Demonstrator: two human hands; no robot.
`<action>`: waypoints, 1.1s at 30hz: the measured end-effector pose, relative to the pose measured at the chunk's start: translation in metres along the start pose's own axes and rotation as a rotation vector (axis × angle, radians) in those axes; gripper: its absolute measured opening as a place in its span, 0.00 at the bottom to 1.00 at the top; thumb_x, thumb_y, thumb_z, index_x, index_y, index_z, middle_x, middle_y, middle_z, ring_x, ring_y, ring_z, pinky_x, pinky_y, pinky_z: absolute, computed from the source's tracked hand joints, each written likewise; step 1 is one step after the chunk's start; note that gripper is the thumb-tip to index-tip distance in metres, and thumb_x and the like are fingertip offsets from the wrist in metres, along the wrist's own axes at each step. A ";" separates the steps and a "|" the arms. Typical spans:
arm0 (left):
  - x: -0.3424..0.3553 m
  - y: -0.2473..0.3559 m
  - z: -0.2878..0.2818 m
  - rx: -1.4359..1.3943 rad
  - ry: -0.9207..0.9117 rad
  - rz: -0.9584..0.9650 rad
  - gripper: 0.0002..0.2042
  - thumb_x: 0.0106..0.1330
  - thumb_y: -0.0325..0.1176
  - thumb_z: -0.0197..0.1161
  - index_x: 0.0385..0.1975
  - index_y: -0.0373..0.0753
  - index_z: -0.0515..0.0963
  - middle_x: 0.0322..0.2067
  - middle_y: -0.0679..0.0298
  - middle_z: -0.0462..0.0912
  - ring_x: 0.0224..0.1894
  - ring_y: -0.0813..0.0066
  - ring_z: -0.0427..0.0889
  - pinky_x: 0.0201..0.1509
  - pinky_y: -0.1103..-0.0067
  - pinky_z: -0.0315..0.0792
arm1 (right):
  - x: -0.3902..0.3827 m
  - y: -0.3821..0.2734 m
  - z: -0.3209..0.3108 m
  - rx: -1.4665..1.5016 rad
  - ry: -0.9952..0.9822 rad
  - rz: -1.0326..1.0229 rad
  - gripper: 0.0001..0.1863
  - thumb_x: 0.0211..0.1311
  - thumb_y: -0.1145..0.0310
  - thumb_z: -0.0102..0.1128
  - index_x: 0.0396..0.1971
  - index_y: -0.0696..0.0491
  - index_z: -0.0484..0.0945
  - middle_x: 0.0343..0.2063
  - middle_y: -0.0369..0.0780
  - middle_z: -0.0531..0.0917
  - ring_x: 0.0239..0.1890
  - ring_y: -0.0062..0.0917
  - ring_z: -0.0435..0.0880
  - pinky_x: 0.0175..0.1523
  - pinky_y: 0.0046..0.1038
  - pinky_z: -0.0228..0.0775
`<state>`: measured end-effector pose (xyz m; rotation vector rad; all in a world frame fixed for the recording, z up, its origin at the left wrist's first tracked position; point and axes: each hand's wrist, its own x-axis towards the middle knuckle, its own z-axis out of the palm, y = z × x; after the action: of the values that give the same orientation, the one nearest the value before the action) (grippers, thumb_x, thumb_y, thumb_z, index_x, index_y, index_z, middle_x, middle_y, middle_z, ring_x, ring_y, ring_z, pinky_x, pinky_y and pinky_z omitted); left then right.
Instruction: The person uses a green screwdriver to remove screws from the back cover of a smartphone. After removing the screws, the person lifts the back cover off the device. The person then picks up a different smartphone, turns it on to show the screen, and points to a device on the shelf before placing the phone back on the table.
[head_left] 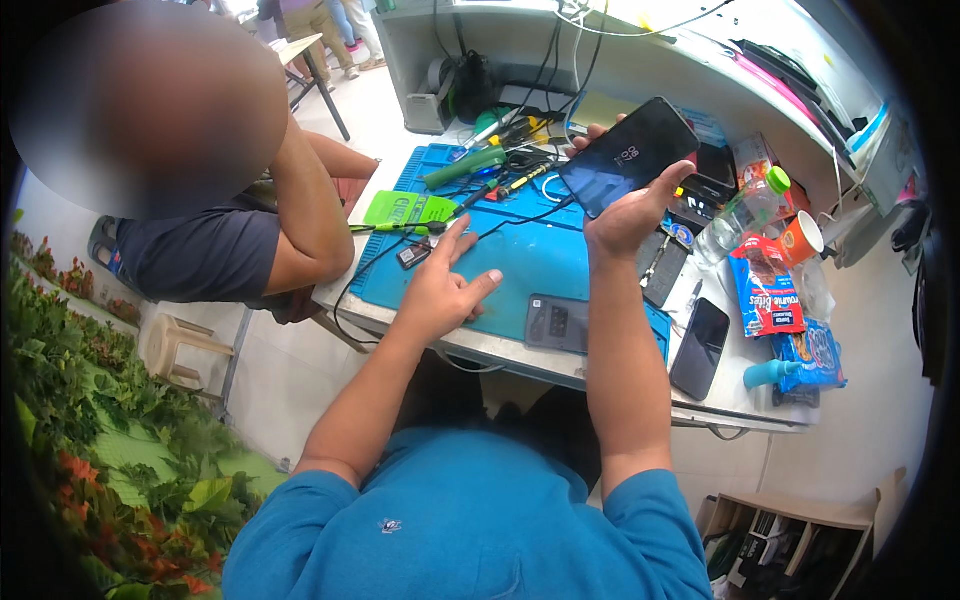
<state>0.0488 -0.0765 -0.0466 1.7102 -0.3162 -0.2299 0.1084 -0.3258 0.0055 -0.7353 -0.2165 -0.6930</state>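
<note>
A dark smartphone rests in my right hand, raised over the right part of the blue work mat. Its screen faces me and shows a dim clock; my thumb lies along one edge and fingertips show at the opposite edge. My left hand hovers at the mat's front left, fingers apart and thumb spread, with nothing visible in it. Close to those fingers lie a small black part and a bright green card. A grey phone back cover lies at the mat's front edge, between my forearms.
Screwdrivers and a green-handled tool crowd the back with cables. To the right are another phone, a green-capped bottle, an orange cup, snack packets and a teal bottle. Another person sits at left.
</note>
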 end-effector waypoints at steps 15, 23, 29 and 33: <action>0.013 0.012 -0.005 0.690 -0.068 0.115 0.41 0.71 0.48 0.77 0.78 0.30 0.70 0.68 0.38 0.84 0.65 0.44 0.88 0.75 0.62 0.76 | 0.003 0.002 -0.003 0.056 -0.012 0.026 0.51 0.80 0.19 0.33 0.66 0.56 0.74 0.48 0.52 0.89 0.47 0.41 0.92 0.58 0.46 0.87; 0.014 0.014 -0.007 0.754 -0.081 0.084 0.37 0.72 0.48 0.75 0.76 0.33 0.74 0.66 0.40 0.86 0.68 0.41 0.86 0.76 0.59 0.76 | 0.001 0.000 0.000 0.069 -0.003 0.033 0.50 0.81 0.20 0.34 0.65 0.56 0.75 0.47 0.52 0.90 0.46 0.41 0.92 0.57 0.45 0.87; 0.016 0.019 -0.002 0.903 -0.084 0.058 0.37 0.72 0.51 0.74 0.76 0.35 0.76 0.61 0.39 0.88 0.62 0.37 0.88 0.71 0.56 0.79 | 0.000 0.001 0.001 0.001 0.015 0.029 0.54 0.81 0.19 0.29 0.67 0.59 0.75 0.49 0.55 0.89 0.48 0.44 0.91 0.58 0.47 0.86; 0.015 0.024 -0.001 0.906 -0.088 0.063 0.37 0.72 0.51 0.74 0.75 0.35 0.76 0.60 0.39 0.89 0.61 0.37 0.89 0.70 0.56 0.80 | 0.002 0.001 -0.001 0.002 0.011 0.023 0.54 0.81 0.19 0.29 0.67 0.59 0.75 0.50 0.55 0.89 0.48 0.45 0.92 0.58 0.47 0.87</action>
<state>0.0612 -0.0836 -0.0227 2.5799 -0.5974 -0.1156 0.1104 -0.3266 0.0053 -0.7304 -0.1981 -0.6745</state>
